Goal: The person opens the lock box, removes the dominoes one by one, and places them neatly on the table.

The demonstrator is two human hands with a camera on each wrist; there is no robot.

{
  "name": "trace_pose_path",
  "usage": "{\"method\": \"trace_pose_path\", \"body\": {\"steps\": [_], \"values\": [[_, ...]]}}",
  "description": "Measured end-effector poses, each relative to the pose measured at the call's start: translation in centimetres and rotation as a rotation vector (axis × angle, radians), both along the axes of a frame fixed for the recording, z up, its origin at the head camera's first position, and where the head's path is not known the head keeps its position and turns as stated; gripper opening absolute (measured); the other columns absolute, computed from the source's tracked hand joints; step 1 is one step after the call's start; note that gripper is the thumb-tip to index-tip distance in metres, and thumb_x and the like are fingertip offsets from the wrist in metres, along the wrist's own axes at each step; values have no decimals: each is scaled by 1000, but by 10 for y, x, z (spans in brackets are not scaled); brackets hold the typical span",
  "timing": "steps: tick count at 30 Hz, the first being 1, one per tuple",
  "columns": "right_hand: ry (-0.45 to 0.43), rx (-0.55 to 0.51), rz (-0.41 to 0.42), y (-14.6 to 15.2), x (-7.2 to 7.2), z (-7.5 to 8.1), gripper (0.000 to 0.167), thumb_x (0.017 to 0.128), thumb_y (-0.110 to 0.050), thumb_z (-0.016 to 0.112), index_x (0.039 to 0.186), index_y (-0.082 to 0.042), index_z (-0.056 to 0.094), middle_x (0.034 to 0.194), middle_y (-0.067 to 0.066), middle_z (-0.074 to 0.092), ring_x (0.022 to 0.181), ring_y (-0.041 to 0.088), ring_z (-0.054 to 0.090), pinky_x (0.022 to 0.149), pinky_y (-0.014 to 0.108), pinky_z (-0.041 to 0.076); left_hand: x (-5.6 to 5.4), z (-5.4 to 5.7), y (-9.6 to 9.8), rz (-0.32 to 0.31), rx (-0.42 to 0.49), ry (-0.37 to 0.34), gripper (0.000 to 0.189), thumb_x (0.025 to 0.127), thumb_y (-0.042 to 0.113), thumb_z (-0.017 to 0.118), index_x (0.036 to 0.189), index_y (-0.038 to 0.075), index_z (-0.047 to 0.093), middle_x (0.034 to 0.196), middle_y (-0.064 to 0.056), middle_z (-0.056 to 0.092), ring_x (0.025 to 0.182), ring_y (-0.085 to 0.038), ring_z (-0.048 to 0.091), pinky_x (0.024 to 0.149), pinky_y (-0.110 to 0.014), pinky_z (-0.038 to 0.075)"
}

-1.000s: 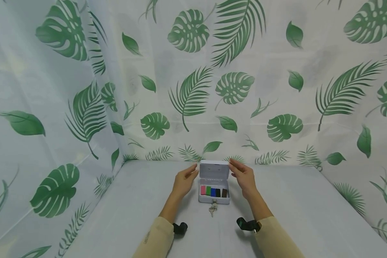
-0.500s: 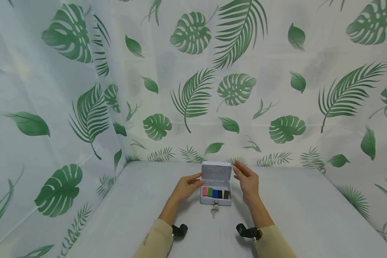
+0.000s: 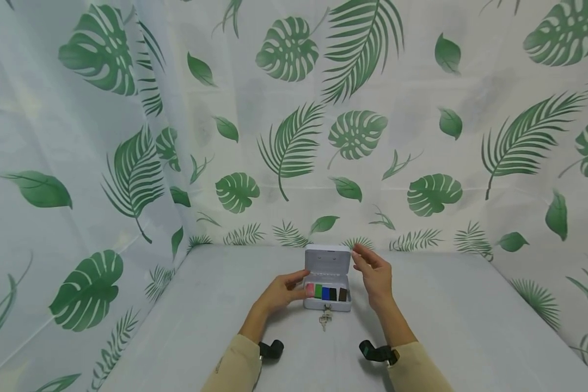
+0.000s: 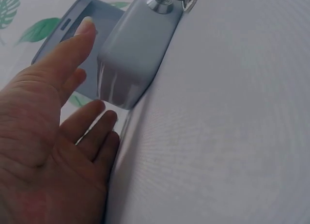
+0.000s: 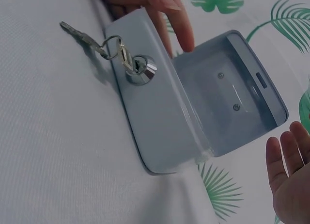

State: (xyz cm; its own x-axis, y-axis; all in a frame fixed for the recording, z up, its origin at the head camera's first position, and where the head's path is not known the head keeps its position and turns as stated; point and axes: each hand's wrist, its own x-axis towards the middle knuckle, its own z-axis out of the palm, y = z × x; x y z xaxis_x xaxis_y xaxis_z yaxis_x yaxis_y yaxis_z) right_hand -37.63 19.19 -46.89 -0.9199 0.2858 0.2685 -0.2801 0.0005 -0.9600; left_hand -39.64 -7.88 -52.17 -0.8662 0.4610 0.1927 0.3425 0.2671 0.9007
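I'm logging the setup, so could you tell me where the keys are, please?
In the head view, the keys are low, just right of centre, at the lock on the near side of the box.

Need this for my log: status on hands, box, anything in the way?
Left hand at left side of box, right hand beside raised lid. Box open, coloured blocks inside, key in lock. No obstruction seen.
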Motion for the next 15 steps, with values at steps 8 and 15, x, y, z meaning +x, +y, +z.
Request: {"method": "trace_pose_path", "body": {"steps": [8,15], "values": [[23,3,-4,-2,2,0,43,97,-26,77,133,-5,70,127,5,75,99,6,69,82,18,59,2,-1,1,20,6,-14,58,93,24,80,147,12,61,155,-6,56,147,-37,47,124,-53,34],[91,69,78,-12,7,6,40,98,-23,75,132,-4,70,126,12,74,100,10,66,84,20,57,3,0,1,33,-16,-29,59,92,29,81,146,16,62,154,-3,57,148,-33,47,124,-51,35]]}}
